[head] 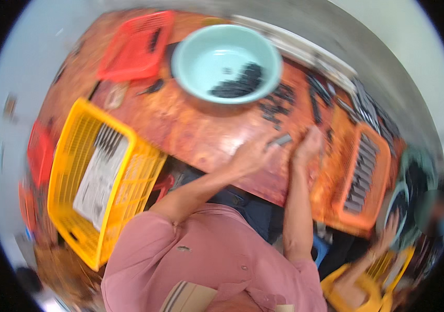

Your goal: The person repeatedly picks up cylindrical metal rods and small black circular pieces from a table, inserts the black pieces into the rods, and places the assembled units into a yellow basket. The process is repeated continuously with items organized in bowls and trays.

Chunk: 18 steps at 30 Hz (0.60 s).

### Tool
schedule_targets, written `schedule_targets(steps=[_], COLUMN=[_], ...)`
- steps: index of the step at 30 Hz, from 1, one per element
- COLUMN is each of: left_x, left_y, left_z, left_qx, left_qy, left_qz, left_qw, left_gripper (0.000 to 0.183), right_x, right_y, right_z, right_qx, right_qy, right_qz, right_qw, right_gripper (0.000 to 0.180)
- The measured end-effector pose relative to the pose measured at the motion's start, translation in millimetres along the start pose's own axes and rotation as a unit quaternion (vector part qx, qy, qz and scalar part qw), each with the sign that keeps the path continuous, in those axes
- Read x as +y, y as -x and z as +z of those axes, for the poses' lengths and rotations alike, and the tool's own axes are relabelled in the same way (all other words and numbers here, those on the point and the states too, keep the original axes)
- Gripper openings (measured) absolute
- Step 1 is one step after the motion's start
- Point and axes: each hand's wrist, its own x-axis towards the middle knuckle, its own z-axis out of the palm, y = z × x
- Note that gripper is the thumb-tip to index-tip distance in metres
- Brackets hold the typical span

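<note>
My left hand (255,154) reaches over the marbled red-orange table and holds a small grey piece (283,139) at its fingertips. Just to its right is my right hand (308,145), raised over the table; blur hides whether it holds anything. Beyond my hands, a pale turquoise basin (196,84) has a heap of small black pieces (241,82) inside. More small black pieces (278,102) lie scattered on the table beside the basin. Long dark bars (316,95) lie above my right hand.
An orange basket (382,187) with rows of grey parts (361,175) stands at right. A yellow crate (118,177) is at left, a red basket (130,70) at far left of the table. Another person's hand (390,230) is near a green-lined tub (417,163).
</note>
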Motion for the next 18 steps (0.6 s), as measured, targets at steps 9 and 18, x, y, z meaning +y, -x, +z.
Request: schedule_targets(steps=[9,18], left_x=[23.6,64.4], left_y=[113.7,187.7], left_z=[-96.1,-287.4], left_qx=[0.017,0.277], left_qy=[0.015,-0.041], left_qz=[-0.195,-0.246], left_qw=[0.981,0.928], left_gripper=[0.033,0.054], right_x=[2.4,14.9], right_y=[1.6,-6.6], right_z=[-9.8,-9.0], right_qx=[-0.092,-0.151], right_qy=[0.031,0.099], right_qz=[-0.009,-0.032], right_qw=[0.995,0.983], right_gripper=[0.038,0.037])
